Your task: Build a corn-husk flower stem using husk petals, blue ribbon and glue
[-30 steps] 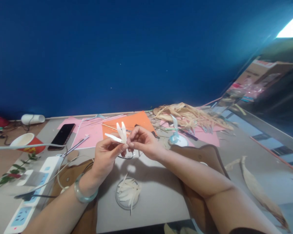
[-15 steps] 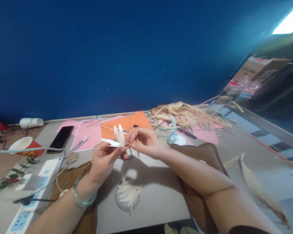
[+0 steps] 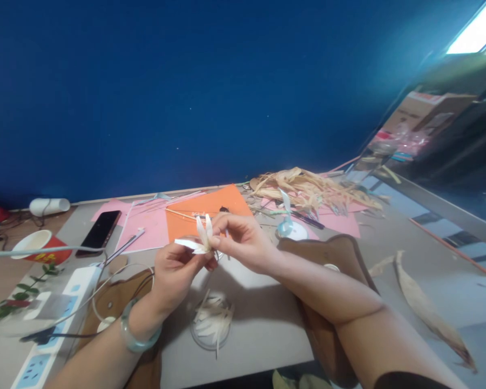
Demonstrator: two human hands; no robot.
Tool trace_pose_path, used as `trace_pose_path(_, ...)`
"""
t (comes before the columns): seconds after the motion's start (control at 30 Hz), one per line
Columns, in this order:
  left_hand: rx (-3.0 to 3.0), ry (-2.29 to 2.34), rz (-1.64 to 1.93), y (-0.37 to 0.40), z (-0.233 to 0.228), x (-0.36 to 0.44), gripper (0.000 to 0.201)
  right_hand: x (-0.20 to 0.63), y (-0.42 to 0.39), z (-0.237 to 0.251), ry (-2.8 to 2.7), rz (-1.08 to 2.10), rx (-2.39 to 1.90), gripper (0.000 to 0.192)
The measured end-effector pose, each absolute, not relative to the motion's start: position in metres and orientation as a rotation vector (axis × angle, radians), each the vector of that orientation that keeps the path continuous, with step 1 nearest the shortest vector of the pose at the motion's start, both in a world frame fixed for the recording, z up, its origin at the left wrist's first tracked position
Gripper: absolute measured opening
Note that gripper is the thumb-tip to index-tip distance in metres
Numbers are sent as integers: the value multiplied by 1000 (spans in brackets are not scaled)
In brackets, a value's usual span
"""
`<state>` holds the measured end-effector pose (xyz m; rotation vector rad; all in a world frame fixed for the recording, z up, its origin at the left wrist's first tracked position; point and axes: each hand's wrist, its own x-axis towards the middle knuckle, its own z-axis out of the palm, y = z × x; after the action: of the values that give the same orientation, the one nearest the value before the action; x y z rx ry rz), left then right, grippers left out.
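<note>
Above the middle of the table, my left hand (image 3: 178, 270) pinches the base of a small cluster of pale husk petals (image 3: 202, 235), which fans out up and to the left like a flower. My right hand (image 3: 243, 237) meets it from the right, thumb and forefinger closed at the cluster's right side. A thin strip shows below the right fingers; whether it joins the cluster I cannot tell. Below the hands stands a round clear dish (image 3: 208, 346) heaped with cut pale petal strips (image 3: 214, 319).
An orange sheet (image 3: 182, 224) and pink paper (image 3: 141, 224) lie behind the hands. Dried husks (image 3: 299, 186) are piled at back right, near a tape dispenser (image 3: 295, 231). At left are a phone (image 3: 99, 232), a paper cup (image 3: 40, 246) and a power strip (image 3: 60, 324) with cables.
My right fingers have shifted onto the petals' right side. The cluster has turned slightly and sits a little lower and further right.
</note>
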<state>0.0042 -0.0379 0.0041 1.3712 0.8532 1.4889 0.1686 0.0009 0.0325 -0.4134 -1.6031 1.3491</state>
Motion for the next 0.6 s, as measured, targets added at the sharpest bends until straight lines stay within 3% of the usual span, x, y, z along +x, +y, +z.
trace_pose_path(0.3,1313,999,1559,-41,5,7,21,167,-1,34,-1607,1351,-393,22)
trace_pose_path(0.6,1299,1013,1578,-41,3,8,19,165,-6,37,-1661,1086,-457,21)
